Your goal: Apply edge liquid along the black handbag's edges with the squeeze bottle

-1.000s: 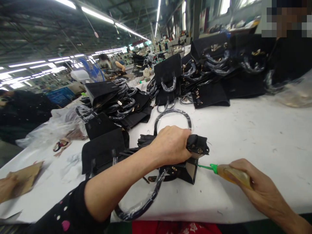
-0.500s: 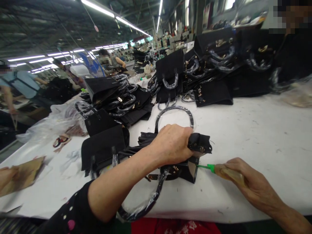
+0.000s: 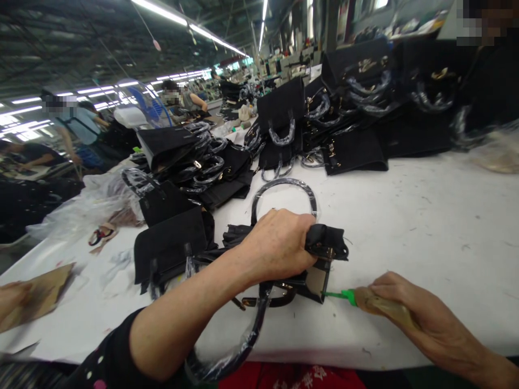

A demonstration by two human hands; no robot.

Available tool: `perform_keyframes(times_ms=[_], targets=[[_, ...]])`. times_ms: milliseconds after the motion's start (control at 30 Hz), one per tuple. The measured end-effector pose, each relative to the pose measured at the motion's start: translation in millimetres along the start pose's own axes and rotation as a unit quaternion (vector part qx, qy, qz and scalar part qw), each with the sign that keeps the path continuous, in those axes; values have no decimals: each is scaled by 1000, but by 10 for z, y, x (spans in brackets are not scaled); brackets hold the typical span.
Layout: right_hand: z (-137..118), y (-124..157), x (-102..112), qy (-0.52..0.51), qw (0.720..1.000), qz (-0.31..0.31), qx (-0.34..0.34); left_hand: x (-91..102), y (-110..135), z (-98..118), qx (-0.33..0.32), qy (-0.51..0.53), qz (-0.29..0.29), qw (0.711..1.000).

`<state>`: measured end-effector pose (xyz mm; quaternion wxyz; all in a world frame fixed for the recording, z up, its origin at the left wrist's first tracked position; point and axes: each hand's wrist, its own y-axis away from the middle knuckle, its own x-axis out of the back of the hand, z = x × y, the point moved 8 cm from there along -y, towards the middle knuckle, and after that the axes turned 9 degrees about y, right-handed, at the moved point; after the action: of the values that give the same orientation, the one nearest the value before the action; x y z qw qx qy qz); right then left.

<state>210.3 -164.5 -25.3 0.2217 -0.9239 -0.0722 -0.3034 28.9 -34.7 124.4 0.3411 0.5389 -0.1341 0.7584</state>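
Note:
My left hand (image 3: 281, 240) is closed around the upper part of a black handbag (image 3: 327, 241), bunching its dark fabric. One plastic-wrapped handle (image 3: 284, 185) arches up behind the hand, and another wrapped handle (image 3: 243, 351) hangs toward me. At the bag's right end a pale, light-coloured panel (image 3: 315, 282) with black edges shows. My right hand (image 3: 421, 313) grips an amber squeeze glue bottle (image 3: 379, 303) with a green nozzle (image 3: 347, 295). The nozzle's thin tip is at the black edge beside the pale panel; whether glue is flowing I cannot tell.
Black handbags with wrapped handles are heaped at the back left (image 3: 174, 146) and back right (image 3: 357, 81). Another black bag (image 3: 170, 243) lies left of my arm. Clear plastic (image 3: 93, 202) is crumpled at the left. Another person's hand (image 3: 14, 302) holds brown cardboard (image 3: 51, 286).
The green nozzle tip has moved down and slightly left along the edge of the pale panel. The bag and my left hand have shifted a little left.

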Motion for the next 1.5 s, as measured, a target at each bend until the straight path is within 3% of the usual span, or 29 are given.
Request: perform_keyframes(times_ms=[133, 300, 433, 600, 733, 900, 1000, 1167, 1300, 1500], targets=[[16, 23, 116, 61, 995, 79, -2, -4, 7, 4, 5, -8, -9, 1000], [11, 42, -33, 17, 999, 3, 29, 16, 10, 38, -13, 9, -3, 1000], [-7, 61, 35, 70, 995, 55, 54, 32, 20, 46, -20, 16, 5, 1000], [-48, 60, -63, 27, 999, -18, 36, 16, 55, 36, -13, 42, -2, 999], [-64, 77, 5, 38, 998, 33, 25, -3, 100, 32, 4, 34, -12, 999], [-76, 78, -81, 7, 1000, -4, 10, -50, 192, 26, 29, 35, -37, 998], [-132, 66, -14, 36, 998, 39, 25, -64, 247, 0, 42, 43, -37, 998], [-136, 100, -116, 7, 999, -22, 34, -89, 311, -44, 47, 73, -34, 996], [-127, 172, -83, 65, 996, 29, 61, -105, 346, -72, 49, 88, -31, 994], [-306, 141, -64, 83, 991, 35, 103, -106, 389, -76, 54, 113, -23, 992]])
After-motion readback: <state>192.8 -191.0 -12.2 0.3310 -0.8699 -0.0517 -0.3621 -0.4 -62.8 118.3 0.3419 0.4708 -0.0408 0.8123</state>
